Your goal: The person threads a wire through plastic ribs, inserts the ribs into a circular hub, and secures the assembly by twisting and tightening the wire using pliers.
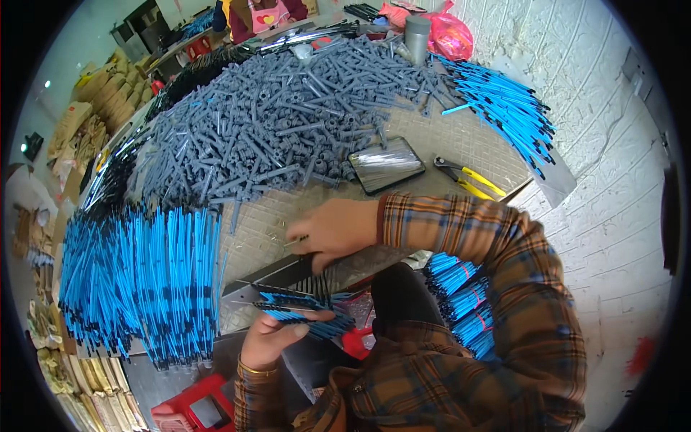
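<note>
My left hand [270, 344] is closed round a bundle of thin blue sticks with black ends [291, 315], held low at the table's near edge. Above it, my right hand [335, 227] reaches in from the right with its fingers curled and slightly blurred. Something thin shows at those fingertips, too small to make out. Thin black strands stand up from the bundle just below the right thumb. Between the hands runs a flat metal strip [277, 272] along the table's edge.
Grey plastic tube-like parts [259, 122] form a large heap across the table. Blue sticks [144, 273] lie thick at the left, more [500, 104] at the far right. A black tray of thin clear rods [387, 167] and yellow-handled pliers [471, 178] lie nearby. Another person [266, 16] sits beyond.
</note>
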Available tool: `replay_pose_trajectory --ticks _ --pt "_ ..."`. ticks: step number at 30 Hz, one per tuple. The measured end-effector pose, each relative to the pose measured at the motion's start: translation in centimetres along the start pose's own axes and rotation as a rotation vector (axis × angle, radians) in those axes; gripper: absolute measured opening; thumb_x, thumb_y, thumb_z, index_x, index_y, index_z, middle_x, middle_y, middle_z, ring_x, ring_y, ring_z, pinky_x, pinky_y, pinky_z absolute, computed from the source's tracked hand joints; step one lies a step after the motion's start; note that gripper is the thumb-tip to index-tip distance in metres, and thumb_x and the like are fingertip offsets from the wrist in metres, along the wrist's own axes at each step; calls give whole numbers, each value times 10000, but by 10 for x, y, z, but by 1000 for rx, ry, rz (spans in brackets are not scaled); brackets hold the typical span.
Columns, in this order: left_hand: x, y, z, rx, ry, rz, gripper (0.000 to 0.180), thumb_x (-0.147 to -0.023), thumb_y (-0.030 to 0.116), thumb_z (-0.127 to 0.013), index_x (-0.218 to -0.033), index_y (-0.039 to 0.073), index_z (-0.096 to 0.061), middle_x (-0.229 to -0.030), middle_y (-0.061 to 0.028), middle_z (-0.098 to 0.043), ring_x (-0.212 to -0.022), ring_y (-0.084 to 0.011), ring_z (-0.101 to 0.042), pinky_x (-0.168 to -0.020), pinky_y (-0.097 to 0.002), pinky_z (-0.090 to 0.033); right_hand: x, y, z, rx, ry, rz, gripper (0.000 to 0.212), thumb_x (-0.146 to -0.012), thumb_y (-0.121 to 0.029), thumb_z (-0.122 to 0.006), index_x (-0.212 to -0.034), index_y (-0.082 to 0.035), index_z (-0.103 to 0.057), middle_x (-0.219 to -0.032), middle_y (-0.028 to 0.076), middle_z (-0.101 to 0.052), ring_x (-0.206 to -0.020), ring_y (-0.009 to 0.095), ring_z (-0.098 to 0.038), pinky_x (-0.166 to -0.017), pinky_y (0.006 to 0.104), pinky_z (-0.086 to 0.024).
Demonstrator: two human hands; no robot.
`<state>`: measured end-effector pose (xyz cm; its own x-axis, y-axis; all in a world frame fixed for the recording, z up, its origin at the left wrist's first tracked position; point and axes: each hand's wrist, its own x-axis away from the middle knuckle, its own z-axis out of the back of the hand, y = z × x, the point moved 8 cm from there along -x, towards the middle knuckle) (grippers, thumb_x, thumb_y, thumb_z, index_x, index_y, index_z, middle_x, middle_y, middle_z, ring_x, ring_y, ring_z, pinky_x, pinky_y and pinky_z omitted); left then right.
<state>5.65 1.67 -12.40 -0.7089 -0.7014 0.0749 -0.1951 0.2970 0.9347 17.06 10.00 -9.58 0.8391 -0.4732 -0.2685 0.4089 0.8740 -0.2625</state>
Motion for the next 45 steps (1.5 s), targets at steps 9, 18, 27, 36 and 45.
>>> replay_pose_trajectory --ticks 9,18,27,36,45 --pt "18 -23 2 -34 16 31 229 -796 83 -610 -995 -30 -594 -1013 -233 -618 -987 -333 -593 -878 -423 -451 2 -47 5 344 -260 189 201 -736 -243 -570 -831 -74 -622 -769 36 -576 -839 241 -566 -640 379 -474" --pt "121 -65 -61 -311 12 640 223 -805 48 -614 -1021 -8 -620 -927 -59 -643 -830 -111 -569 -784 -256 -443 94 -127 -116 -15 -472 -68 170 -729 -139 -536 -839 -44 -624 -780 122 -628 -812 307 -615 -712 440 -473" --pt "141 -48 -76 -436 216 408 171 -784 3 -637 -953 16 -655 -1275 -132 -471 -1174 -191 -439 -930 -301 -367 123 -171 -179 -683 -563 -176 518 -786 -197 -568 -1263 -44 -438 -1131 203 -560 -1007 340 -558 -850 393 -445" --pt "73 -20 -96 -573 85 -425 76 -829 51 -568 -844 8 -628 -1146 -171 -535 -1026 -244 -548 -867 -309 -410 122 -169 -155 -949 -510 -169 569 -746 -298 -681 -1201 -33 -466 -1016 135 -595 -969 238 -572 -843 342 -442" --pt "58 -15 -51 -631 528 -408 103 -875 102 -553 -850 2 -557 -802 -53 -512 -751 -120 -520 -696 -262 -424 82 -144 -147 -1271 311 -610 492 -715 -258 -754 -1089 -23 -538 -969 65 -616 -870 104 -550 -759 282 -462"
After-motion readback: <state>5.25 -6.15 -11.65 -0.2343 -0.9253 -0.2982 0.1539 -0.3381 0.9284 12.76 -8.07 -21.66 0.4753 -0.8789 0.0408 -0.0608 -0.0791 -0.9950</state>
